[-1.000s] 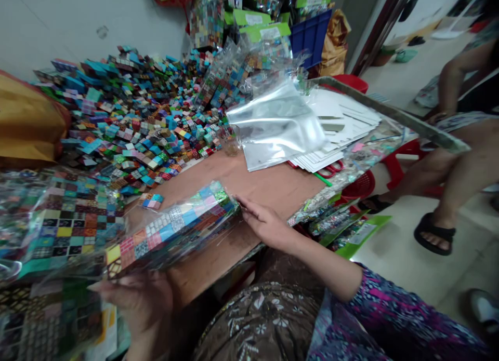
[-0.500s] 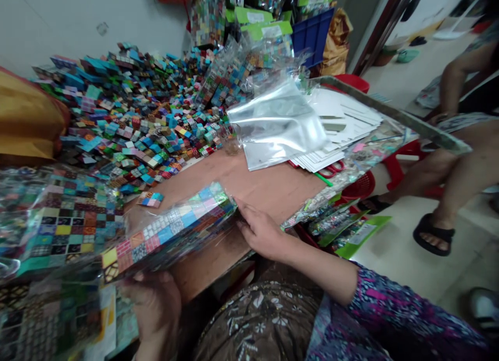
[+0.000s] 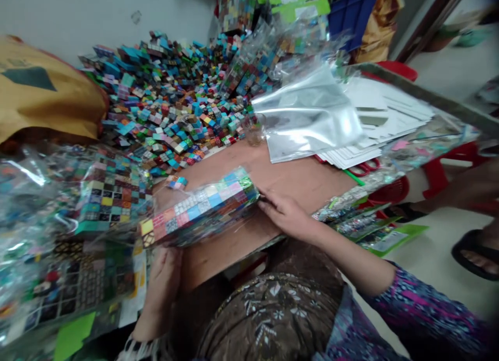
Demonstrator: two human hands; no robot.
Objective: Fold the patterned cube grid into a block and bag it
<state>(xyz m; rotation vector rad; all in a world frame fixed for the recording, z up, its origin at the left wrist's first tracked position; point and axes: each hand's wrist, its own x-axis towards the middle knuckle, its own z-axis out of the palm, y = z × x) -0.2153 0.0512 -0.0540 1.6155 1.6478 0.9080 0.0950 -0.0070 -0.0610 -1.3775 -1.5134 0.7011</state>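
Item 1: bagged block of cubes (image 3: 202, 208). I am seeing it lying tilted across the near edge of the wooden table (image 3: 296, 179), a clear plastic sleeve wrapped round a slab of small patterned cubes, pink, blue, green and yellow on the upper face.

Item 2: left hand (image 3: 163, 280). It is reaching up from below and supporting the block's near left end; the fingers are going under the plastic, so I cannot tell how tightly they are closing.

Item 3: right hand (image 3: 286, 215). It is lying palm down, fingers together and extended, fingertips pressing against the block's right end.

Item 4: heap of loose cubes (image 3: 175, 111). It is covering the far left of the table up to the wall.

Item 5: two joined cubes (image 3: 176, 182), sitting apart from the heap, just behind the block.

Item 6: clear empty bags (image 3: 307, 111) and white card sheets (image 3: 385, 122), stacked on the table's right half, red scissors (image 3: 362, 168) poking out beneath them.

Item 7: filled packs (image 3: 105, 195), piling up at the left, blurred.

Item 8: another person's sandalled foot (image 3: 475, 252), resting on the floor at right.
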